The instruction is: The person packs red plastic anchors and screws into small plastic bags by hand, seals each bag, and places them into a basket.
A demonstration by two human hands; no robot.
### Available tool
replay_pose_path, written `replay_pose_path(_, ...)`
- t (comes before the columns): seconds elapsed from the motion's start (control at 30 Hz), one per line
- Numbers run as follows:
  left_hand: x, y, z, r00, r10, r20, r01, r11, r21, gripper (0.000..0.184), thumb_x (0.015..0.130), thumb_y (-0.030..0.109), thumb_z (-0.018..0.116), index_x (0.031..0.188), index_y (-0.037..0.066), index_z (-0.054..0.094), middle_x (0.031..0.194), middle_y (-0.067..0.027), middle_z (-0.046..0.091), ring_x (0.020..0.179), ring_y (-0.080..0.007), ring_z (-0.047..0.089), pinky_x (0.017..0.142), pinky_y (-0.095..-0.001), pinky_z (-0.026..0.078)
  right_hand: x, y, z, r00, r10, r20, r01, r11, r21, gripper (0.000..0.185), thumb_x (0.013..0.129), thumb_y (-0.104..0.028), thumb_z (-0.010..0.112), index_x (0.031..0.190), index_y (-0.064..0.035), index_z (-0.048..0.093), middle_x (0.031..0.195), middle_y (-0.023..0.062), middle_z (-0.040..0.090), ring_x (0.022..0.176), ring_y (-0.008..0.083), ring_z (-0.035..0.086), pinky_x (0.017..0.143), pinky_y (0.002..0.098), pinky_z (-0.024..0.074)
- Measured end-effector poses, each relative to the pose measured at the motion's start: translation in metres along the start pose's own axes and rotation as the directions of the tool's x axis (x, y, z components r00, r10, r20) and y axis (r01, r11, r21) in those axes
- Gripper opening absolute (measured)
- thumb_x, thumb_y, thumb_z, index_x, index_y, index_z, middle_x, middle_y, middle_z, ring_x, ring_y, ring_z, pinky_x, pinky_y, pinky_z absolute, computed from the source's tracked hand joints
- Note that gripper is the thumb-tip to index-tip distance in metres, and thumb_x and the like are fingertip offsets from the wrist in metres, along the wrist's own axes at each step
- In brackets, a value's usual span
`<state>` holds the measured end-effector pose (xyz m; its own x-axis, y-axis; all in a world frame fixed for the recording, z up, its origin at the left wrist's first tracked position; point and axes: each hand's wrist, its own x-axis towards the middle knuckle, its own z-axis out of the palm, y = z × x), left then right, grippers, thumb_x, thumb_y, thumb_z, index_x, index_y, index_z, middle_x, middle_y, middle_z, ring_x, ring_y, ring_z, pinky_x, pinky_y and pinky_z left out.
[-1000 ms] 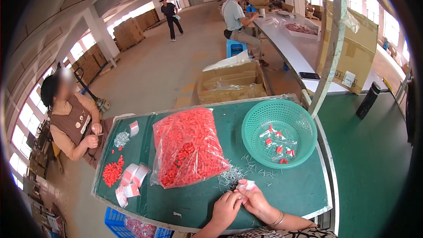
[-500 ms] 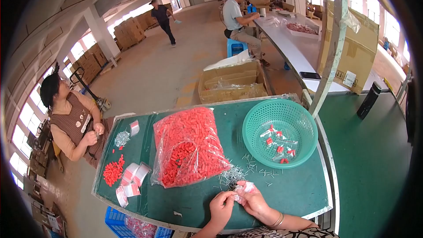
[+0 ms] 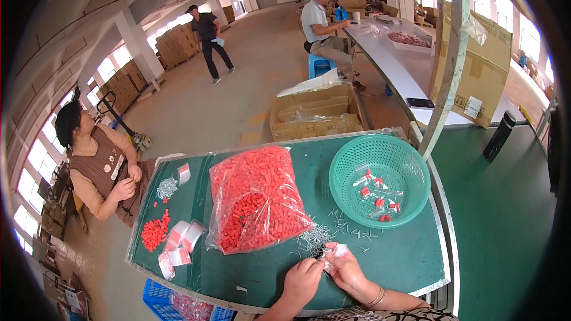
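Observation:
Close to the table's front edge, my right hand (image 3: 351,274) is closed on a small pink-and-white plastic packet (image 3: 336,253). My left hand (image 3: 302,280) touches the packet's left side with its fingers pinched; what lies between them is too small to make out. Just beyond both hands is a loose pile of metal screws (image 3: 314,239). A large clear bag of red plugs (image 3: 256,202) lies left of the pile. The green basket (image 3: 379,181) at the right holds several small clear packets with red pieces.
At the table's left lie red plugs (image 3: 156,230), printed packets (image 3: 178,244) and a screw pile (image 3: 167,188). A co-worker (image 3: 101,160) sits at the left. Beyond are an open carton (image 3: 315,125), a seated person (image 3: 324,30) and a walking person (image 3: 208,41). A blue crate (image 3: 156,298) is below.
The walking person has come nearer and shifted left. My left hand has moved from apart to closer against the packet. The seated co-worker at the left has turned their head toward the room.

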<state>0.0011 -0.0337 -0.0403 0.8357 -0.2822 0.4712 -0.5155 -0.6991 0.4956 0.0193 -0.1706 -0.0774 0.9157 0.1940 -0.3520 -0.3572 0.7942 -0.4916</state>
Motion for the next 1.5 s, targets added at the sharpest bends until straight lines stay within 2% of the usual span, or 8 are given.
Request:
replay_pose_path(0.33,0.012,0.009,-0.02,0.972,0.223,-0.07,-0.224,0.974,-0.008,0.021,0.07,0.004,0.07,0.09,0.005,0.063,0.098,-0.0072,0.063,0.086,-0.0284,0.062,0.074,-0.0398,0.049,0.004,-0.006,-0.004,0.996,0.083,0.015,-0.084,0.995,0.053,0.023,0.091,0.002,0.053,0.113,-0.0038,0.051,0.085,0.0075,0.059,0.077,0.0186,0.059,0.071,0.0325,0.052)
replay_pose_path(0.53,-0.008,0.011,-0.025,0.948,-0.306,-0.093,0.215,0.825,-0.522,0.009,0.082,-0.001,0.064,0.09,0.001,0.06,0.081,-0.0112,0.065,0.072,-0.0185,0.064,0.067,-0.0286,0.051,0.005,-0.008,-0.002,0.995,0.095,0.025,-0.094,0.995,-0.017,0.02,0.091,-0.001,0.055,0.111,-0.005,0.053,0.083,0.0049,0.057,0.069,0.0138,0.055,0.063,0.0284,0.0482)
replay_pose_path(0.63,0.0,0.015,-0.028,0.91,-0.411,-0.044,0.247,0.625,-0.741,0.004,0.086,0.0,0.061,0.09,-0.001,0.06,0.081,-0.0119,0.066,0.069,-0.0133,0.063,0.063,-0.0236,0.05,0.0,-0.003,-0.002,0.977,0.093,0.194,-0.01,0.92,-0.393,0.02,0.09,-0.001,0.055,0.109,-0.006,0.055,0.084,0.0028,0.057,0.068,0.0114,0.053,0.06,0.0265,0.0459)
replay_pose_path(0.9,0.02,0.018,-0.022,0.976,-0.118,0.185,0.179,0.915,-0.363,0.01,0.082,0.008,0.064,0.09,0.003,0.061,0.084,-0.0108,0.065,0.077,-0.0265,0.063,0.069,-0.0344,0.049,-0.005,0.006,-0.014,0.805,-0.071,0.589,0.574,0.342,-0.744,0.018,0.085,-0.014,0.06,0.099,-0.0032,0.059,0.088,0.0123,0.063,0.079,0.0233,0.063,0.068,0.0345,0.0493)
replay_pose_path(1.03,0.021,0.014,-0.027,0.946,-0.169,0.277,0.273,0.877,-0.395,0.01,0.084,0.006,0.063,0.092,0.002,0.06,0.081,-0.0077,0.064,0.072,-0.0177,0.062,0.065,-0.0299,0.049,-0.006,0.006,-0.011,0.758,-0.06,0.649,0.643,0.238,-0.728,0.016,0.083,-0.015,0.063,0.093,-0.0025,0.061,0.088,0.0132,0.064,0.081,0.0293,0.063,0.07,0.0363,0.05)
replay_pose_path(1.13,0.01,0.002,-0.026,0.855,-0.43,0.289,0.497,0.526,-0.69,0.006,0.087,0.005,0.062,0.091,0.0,0.06,0.078,-0.002,0.062,0.069,-0.0082,0.057,0.061,-0.0248,0.047,-0.016,-0.005,0.01,0.848,-0.028,0.53,0.53,0.024,-0.848,0.017,0.083,-0.016,0.067,0.092,-0.0028,0.063,0.085,0.0089,0.066,0.076,0.0197,0.063,0.068,0.0317,0.0499)
replay_pose_path(1.27,0.01,-0.011,-0.042,0.842,-0.532,0.084,0.47,0.65,-0.597,0.005,0.088,0.004,0.061,0.091,0.001,0.063,0.079,-0.0021,0.061,0.07,-0.0088,0.057,0.063,-0.025,0.047,-0.014,-0.004,0.007,0.974,-0.146,0.171,0.225,0.597,-0.77,0.012,0.084,-0.012,0.07,0.092,-0.0031,0.069,0.077,-0.0002,0.066,0.069,0.0054,0.055,0.064,0.0229,0.0469)
replay_pose_path(1.5,0.007,-0.013,-0.045,0.972,-0.156,0.174,0.183,0.972,-0.15,0.018,0.086,0.01,0.058,0.104,0.008,0.061,0.091,-0.0102,0.063,0.087,-0.0288,0.059,0.076,-0.0386,0.048,-0.015,-0.016,0.026,0.895,-0.207,0.396,0.444,0.327,-0.834,0.017,0.077,-0.006,0.073,0.094,-0.0032,0.069,0.085,0.0092,0.065,0.077,0.0169,0.06,0.07,0.0279,0.0481)
